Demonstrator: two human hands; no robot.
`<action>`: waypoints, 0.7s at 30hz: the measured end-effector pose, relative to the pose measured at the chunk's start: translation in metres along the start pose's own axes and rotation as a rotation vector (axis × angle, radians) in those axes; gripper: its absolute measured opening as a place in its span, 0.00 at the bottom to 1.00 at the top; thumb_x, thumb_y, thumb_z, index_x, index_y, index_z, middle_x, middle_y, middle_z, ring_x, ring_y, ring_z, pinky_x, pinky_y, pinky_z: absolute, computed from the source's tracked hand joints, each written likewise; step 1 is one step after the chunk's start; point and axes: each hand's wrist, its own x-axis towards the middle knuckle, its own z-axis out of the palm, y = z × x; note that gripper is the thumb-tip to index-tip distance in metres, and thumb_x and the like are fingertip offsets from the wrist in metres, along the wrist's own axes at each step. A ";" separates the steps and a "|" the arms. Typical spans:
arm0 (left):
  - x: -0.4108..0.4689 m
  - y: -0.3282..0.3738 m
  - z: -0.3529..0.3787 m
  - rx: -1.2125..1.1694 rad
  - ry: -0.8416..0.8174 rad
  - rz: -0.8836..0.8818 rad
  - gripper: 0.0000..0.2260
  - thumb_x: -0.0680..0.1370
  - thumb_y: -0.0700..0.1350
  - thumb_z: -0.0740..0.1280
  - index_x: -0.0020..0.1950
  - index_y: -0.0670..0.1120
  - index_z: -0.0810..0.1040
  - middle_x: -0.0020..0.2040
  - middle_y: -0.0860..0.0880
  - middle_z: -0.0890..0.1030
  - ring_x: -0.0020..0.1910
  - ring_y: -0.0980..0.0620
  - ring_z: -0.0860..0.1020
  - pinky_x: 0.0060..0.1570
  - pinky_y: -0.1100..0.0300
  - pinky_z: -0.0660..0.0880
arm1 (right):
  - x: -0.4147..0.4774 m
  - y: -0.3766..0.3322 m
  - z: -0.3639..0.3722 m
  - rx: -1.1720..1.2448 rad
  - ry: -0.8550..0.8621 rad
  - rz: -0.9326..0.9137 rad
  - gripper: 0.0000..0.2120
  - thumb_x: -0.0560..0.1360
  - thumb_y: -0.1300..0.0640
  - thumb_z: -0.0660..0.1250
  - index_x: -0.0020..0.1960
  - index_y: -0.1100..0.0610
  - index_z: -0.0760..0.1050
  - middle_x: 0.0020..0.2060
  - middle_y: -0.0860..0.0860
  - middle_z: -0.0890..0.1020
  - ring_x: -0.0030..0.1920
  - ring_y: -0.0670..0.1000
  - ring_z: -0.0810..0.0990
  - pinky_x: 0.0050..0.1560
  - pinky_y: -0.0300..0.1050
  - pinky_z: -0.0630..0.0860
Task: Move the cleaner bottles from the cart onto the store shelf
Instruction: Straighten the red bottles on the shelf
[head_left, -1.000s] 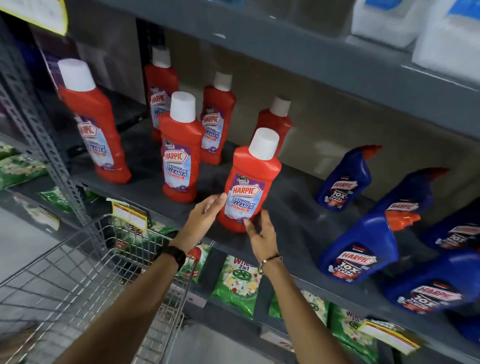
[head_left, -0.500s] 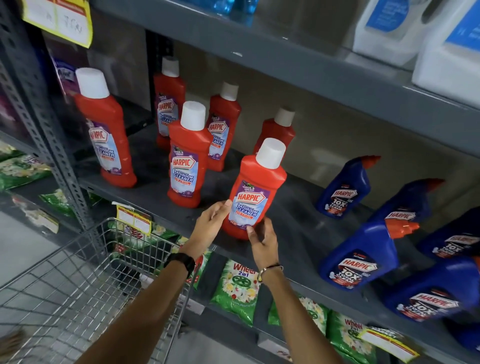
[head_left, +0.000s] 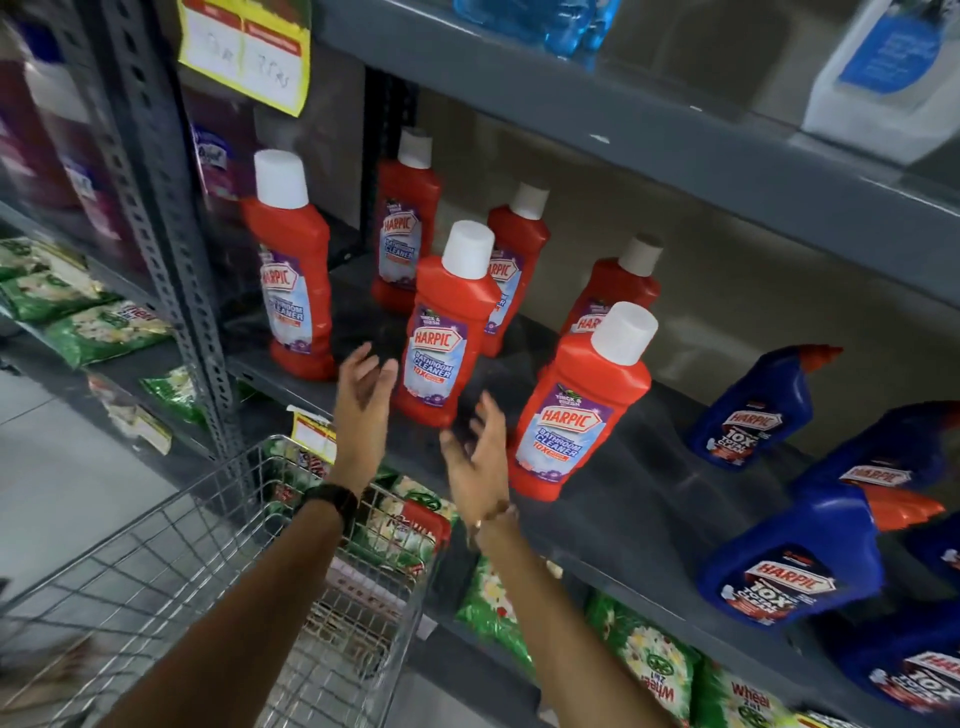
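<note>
Cart (head_left: 171, 582): wire basket lay nearest me, low and left, under my left forearm; its contents could not be made out.
Left hand (head_left: 363, 400): my fingers were spread wide, palm turned inward, holding nothing; it hung just left of the middle front bottle without touching it.
Right hand (head_left: 475, 462): likewise spread and empty, between the middle front bottle and the nearest red bottle, clear of both.
Nearest red bottle (head_left: 576, 410): Harpic bathroom cleaner, white cap, stood upright at the front edge of the grey shelf (head_left: 639, 499), just right of my right hand.
Middle front bottle (head_left: 447, 332): upright on the same shelf, further left.
Left front bottle (head_left: 291, 270): upright beside the perforated upright post (head_left: 171, 249).
Rear red bottles (head_left: 408, 223): three stood upright behind the front row, near the back wall.
Blue bottles (head_left: 753, 410): several Harpic bottles with orange spouts stood at the right of the same shelf, well apart from my hands.
Green packets (head_left: 649, 654): lay on the shelf below.
</note>
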 end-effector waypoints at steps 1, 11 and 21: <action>0.007 -0.001 -0.001 0.048 -0.077 -0.039 0.18 0.78 0.48 0.63 0.67 0.48 0.68 0.61 0.47 0.74 0.59 0.53 0.73 0.51 0.71 0.73 | 0.016 -0.007 0.002 0.004 -0.006 0.036 0.32 0.75 0.64 0.63 0.73 0.60 0.49 0.73 0.58 0.58 0.72 0.55 0.60 0.72 0.56 0.61; 0.021 -0.010 -0.002 0.103 -0.223 -0.102 0.10 0.76 0.55 0.63 0.56 0.56 0.74 0.52 0.54 0.79 0.53 0.54 0.78 0.51 0.60 0.73 | 0.050 -0.013 -0.006 -0.195 -0.098 0.038 0.17 0.77 0.61 0.59 0.64 0.61 0.62 0.64 0.59 0.74 0.63 0.60 0.72 0.63 0.52 0.69; 0.013 -0.012 -0.009 0.124 -0.198 -0.091 0.04 0.75 0.56 0.65 0.48 0.64 0.75 0.49 0.57 0.82 0.51 0.58 0.80 0.48 0.61 0.75 | 0.037 -0.008 -0.001 -0.187 -0.062 -0.016 0.15 0.77 0.60 0.59 0.63 0.61 0.64 0.63 0.59 0.75 0.63 0.59 0.73 0.64 0.56 0.70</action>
